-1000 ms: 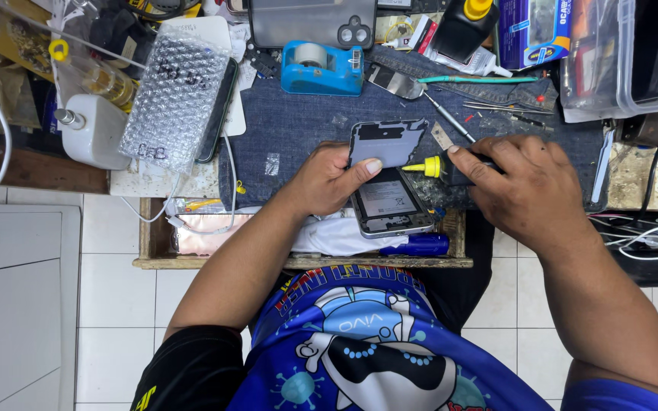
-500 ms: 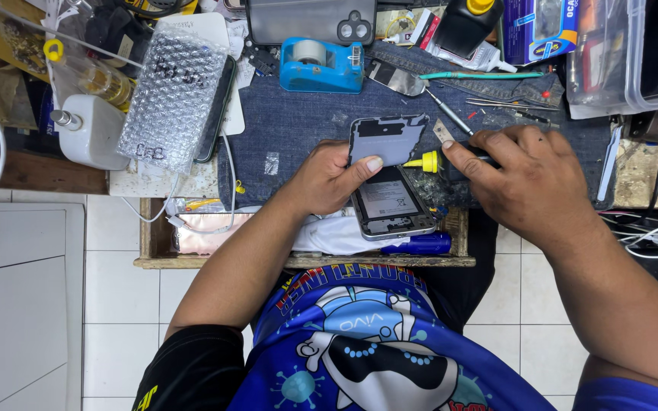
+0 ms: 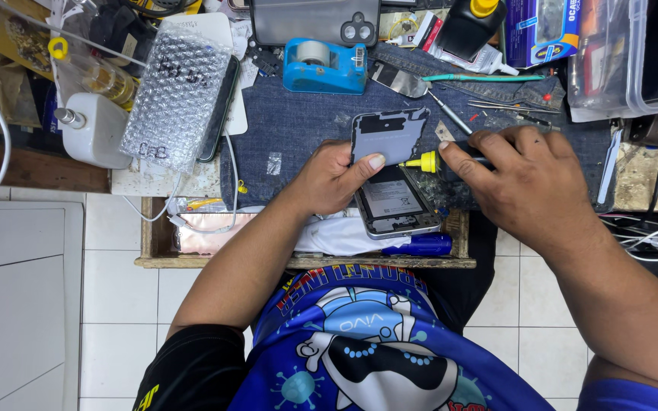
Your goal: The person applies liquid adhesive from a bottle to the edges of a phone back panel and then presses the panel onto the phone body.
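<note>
Your left hand (image 3: 329, 181) pinning the opened phone (image 3: 395, 202) on the denim mat (image 3: 306, 125), thumb on its grey panel (image 3: 390, 135), your right hand (image 3: 527, 179) clenched around what looks like a yellow-tipped tool (image 3: 425, 161), tip at the phone's upper edge.

- Blue shirt (image 3: 359, 342) with a white-and-black cartoon print and pale blue spiky blobs.
- Black sleeve (image 3: 184, 373), yellow mark at its edge.
- Forearms bare.
</note>
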